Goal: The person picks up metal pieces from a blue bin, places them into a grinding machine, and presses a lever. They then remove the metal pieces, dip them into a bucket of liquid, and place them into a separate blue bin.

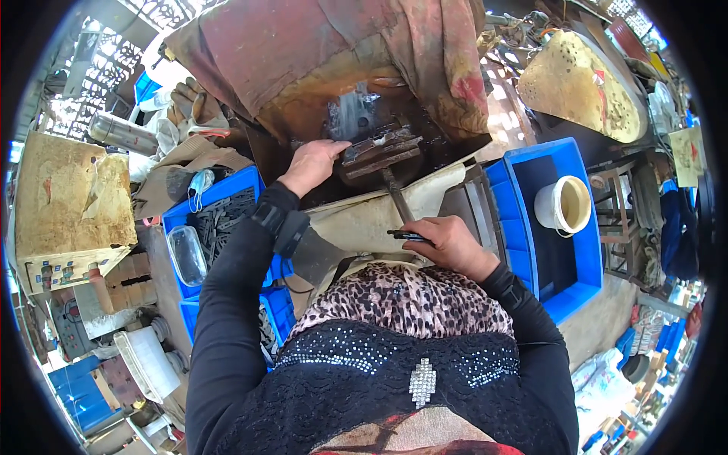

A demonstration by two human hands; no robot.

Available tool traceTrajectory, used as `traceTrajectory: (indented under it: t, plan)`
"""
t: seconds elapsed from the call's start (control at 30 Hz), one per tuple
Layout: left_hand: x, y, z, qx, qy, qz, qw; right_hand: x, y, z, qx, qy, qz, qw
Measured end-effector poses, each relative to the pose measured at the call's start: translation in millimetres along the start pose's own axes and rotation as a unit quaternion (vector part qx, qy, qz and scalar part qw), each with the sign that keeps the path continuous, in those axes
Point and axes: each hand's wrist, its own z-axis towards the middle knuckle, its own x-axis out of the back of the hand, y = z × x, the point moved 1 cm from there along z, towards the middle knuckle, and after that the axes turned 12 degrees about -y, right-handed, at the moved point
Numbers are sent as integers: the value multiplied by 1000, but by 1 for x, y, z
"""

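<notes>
While the left hand [312, 167] lies at the left end of a rusty metal fixture [383, 157], index finger extended to its edge, the right hand [455, 246] is closed round narrow dark pieces [408, 236] that jut from between thumb and fingers; whether the left grasps anything cannot be told. Fixture: set ahead of the wearer, within a stained, open-fronted housing draped with a reddish-brown cloth [296, 45]; a whitish, wet-looking patch [353, 114] behind it. Metal bar [397, 196]: runs from the fixture toward the right hand; whether its end is gripped there is unclear. Cream sheet [356, 224]: spread below the fixture, beneath the bar. Blue crate, right side [588, 258]: holds a white bucket [563, 206], tilted. Blue crate, left side [236, 183]: filled with dark metal parts [224, 220]; a clear plastic container [186, 255] at its left edge; a pale blue face mask [201, 183] at its upper edge. Beyond that crate, upper left: work gloves [189, 105], beside a metallic flask [121, 134] lying on its side.
</notes>
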Motion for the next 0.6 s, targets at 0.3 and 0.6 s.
traceTrajectory:
  t: [0.3,0.6]
  plan:
    - [29,11,-24,21,78,-24,996,10,-7,17,26,6,6,1000]
    - [17,18,-51,62,205,-117,970,83,-20,120,38,186,62,980]
